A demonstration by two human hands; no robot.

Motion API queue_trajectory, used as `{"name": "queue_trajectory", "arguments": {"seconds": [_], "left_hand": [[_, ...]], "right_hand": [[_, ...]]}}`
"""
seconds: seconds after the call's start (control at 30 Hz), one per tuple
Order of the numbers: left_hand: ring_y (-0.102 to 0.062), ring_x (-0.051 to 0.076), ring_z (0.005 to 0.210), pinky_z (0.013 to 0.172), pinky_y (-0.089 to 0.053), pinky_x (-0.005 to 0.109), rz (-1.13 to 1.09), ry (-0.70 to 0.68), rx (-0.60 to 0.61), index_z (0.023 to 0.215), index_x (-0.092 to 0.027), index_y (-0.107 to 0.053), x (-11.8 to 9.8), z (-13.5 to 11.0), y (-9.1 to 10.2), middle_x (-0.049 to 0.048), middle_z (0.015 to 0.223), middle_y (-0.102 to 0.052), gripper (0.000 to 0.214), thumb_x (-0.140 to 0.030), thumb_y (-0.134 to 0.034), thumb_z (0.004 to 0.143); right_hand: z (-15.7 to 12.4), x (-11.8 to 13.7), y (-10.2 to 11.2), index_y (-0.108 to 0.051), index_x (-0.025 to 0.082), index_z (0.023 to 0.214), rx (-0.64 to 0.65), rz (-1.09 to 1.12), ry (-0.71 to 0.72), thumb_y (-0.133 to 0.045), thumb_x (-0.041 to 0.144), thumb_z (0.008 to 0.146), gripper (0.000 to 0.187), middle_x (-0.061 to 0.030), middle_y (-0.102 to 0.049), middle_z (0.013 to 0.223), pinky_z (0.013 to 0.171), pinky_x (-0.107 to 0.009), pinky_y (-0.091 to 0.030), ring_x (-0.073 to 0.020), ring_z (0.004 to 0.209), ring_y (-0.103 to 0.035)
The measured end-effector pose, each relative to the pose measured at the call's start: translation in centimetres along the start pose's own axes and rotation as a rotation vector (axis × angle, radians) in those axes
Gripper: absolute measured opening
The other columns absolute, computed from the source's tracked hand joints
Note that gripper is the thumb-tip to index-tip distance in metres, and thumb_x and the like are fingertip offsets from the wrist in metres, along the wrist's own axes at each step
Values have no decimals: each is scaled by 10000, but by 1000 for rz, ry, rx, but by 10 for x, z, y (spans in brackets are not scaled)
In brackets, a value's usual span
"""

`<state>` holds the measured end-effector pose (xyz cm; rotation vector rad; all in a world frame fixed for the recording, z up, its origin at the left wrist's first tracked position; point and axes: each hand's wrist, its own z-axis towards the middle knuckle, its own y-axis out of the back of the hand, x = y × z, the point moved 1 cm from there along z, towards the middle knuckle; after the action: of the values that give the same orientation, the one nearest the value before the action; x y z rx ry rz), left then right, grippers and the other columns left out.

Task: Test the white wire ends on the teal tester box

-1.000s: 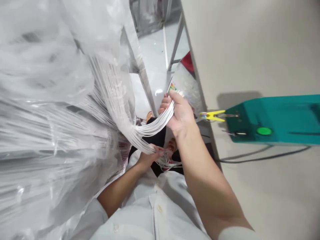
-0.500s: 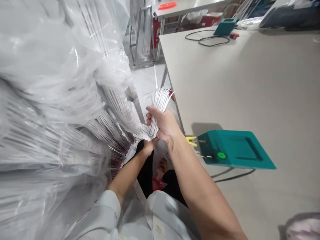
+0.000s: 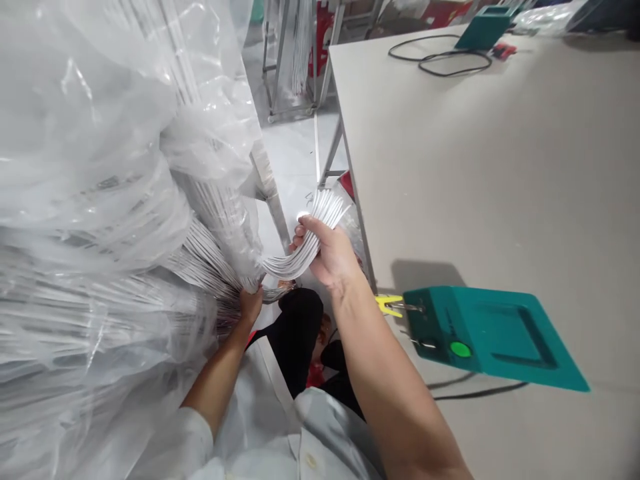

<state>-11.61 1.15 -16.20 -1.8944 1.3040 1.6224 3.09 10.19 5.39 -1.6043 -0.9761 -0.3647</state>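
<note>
Right grip (image 3: pixel 331 257) holds one white wire bundle (image 3: pixel 293 264), left grip (image 3: pixel 251 305) a second bundle (image 3: pixel 275 294), near one table (image 3: pixel 490 180).

A narrow floor gap (image 3: pixel 293 153) is running between plastic-draped wires (image 3: pixel 205 260) and a table (image 3: pixel 475 187); a teal device (image 3: pixel 483 333) is obstructing the tabletop.

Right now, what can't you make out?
All in the head view:
- Left hand: its grip, hidden by the back of the hand.
- Right hand: some fingers, behind white strands.
- Strands under the clear plastic: blurred by folds and glare.
- Teal device: lettering too small.
- Dark object, top right: cut off by the edge.
</note>
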Motion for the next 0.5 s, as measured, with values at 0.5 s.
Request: {"name": "queue_trajectory", "arguments": {"seconds": [0.5], "left_hand": [[-605, 223, 938, 796, -481, 355, 262, -19, -72, 996, -118, -609, 11, -23, 45, 91, 973, -639, 233, -249, -580, 805]], "right_hand": [[-40, -20, -8, -522, 163, 617, 196, -198, -30, -651, 391, 646, 264, 59, -481, 440, 466, -255, -418, -91, 394, -472]]}}
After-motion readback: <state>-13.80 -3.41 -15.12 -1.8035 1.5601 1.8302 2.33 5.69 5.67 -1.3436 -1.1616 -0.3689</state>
